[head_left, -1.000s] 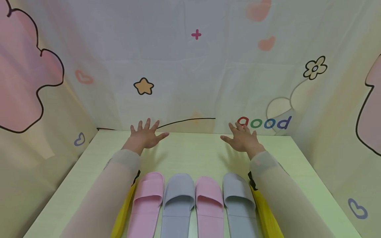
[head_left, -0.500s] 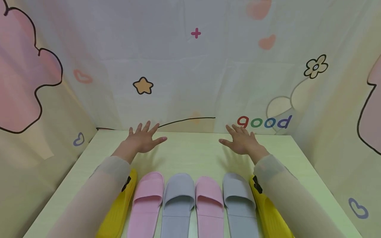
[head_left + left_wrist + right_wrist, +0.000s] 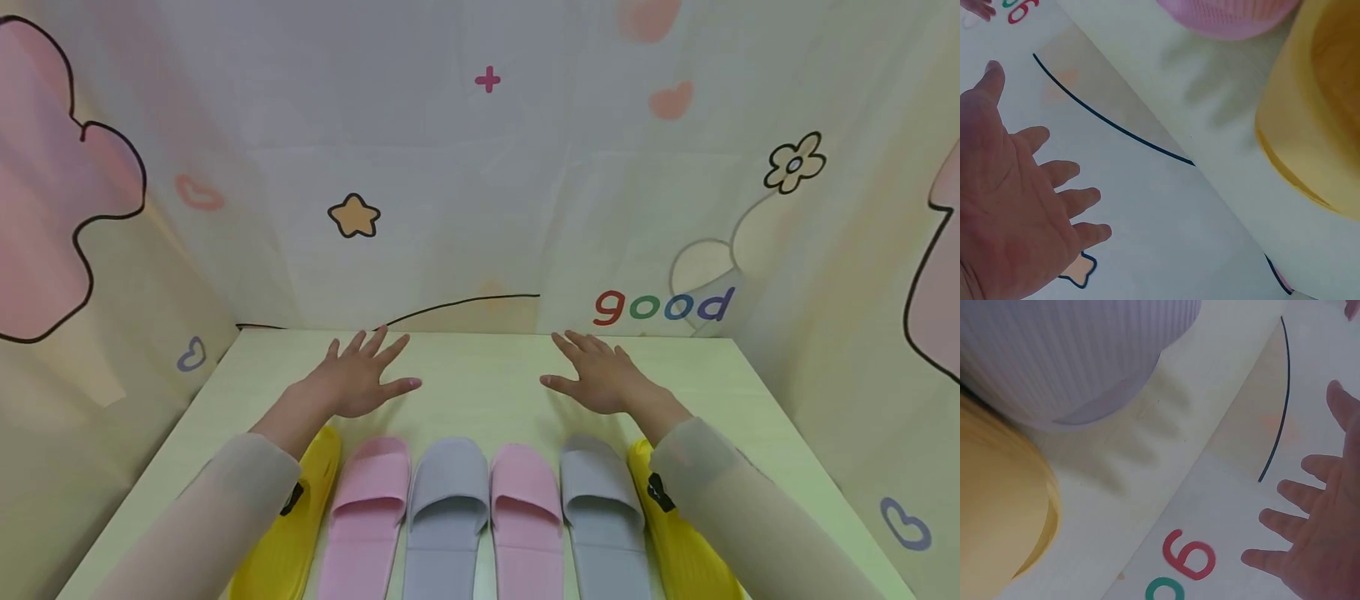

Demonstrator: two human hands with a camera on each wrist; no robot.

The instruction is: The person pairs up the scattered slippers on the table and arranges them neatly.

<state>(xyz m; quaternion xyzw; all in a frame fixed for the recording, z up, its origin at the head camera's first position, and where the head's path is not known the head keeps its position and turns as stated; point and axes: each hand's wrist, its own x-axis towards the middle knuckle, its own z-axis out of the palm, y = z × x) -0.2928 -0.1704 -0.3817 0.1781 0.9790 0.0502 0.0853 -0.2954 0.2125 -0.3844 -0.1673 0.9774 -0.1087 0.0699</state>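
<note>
Both hands hover over the table with fingers spread and nothing held. My left hand [image 3: 356,379] is above and beyond the left yellow slipper [image 3: 285,533] and the left pink slipper [image 3: 367,517]. On the other side, my right hand [image 3: 600,375] is beyond the right grey slipper [image 3: 603,508] and the right yellow slipper [image 3: 682,542]. Between these lie another grey slipper [image 3: 448,508] and another pink slipper [image 3: 527,517], all in one row with toes pointing away. My sleeves cover parts of the yellow slippers. In the left wrist view, the yellow slipper's toe [image 3: 1297,125] shows beside the hand.
A pale table [image 3: 480,383] carries the row of slippers. Printed cloth [image 3: 435,150] stands at its back and on both sides, bearing a star [image 3: 354,216], a flower [image 3: 795,163] and the word "good" [image 3: 663,307].
Both hands have drawn back from the rear cloth, and the forearms have moved apart. More of the yellow slippers now shows. The slippers themselves have stayed in place.
</note>
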